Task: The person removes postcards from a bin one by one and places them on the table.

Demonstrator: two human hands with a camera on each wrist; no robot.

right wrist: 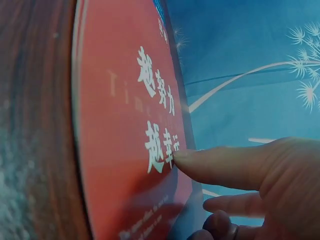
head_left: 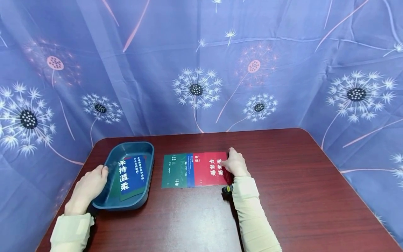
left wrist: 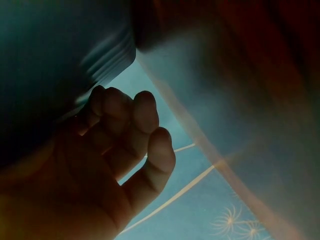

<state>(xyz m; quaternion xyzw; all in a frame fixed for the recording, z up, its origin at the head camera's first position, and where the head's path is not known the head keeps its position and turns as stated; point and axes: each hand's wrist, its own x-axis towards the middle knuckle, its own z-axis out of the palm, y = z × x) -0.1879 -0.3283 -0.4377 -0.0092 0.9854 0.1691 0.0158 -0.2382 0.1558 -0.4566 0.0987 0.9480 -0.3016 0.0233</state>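
Note:
A dark blue plastic basket (head_left: pixel 126 207) stands at the left of the table, and my left hand (head_left: pixel 90 185) grips its left rim. In the left wrist view the fingers (left wrist: pixel 145 112) curl beside its dark wall. Inside lie a blue card (head_left: pixel 133 175) with white characters and a green card (head_left: pixel 115 187), with a bit of red under them. My right hand (head_left: pixel 235 163) pinches the right edge of a red card (head_left: pixel 203 171), thumb on top. That card overlaps a blue card (head_left: pixel 190 175), beside a green card (head_left: pixel 171 173).
The dark red wooden table (head_left: pixel 299 196) reaches out to the right and the front. A blue curtain (head_left: pixel 151 87) with dandelion prints hangs around its back and sides. A black strap device (head_left: pixel 227 190) sits at the right wrist.

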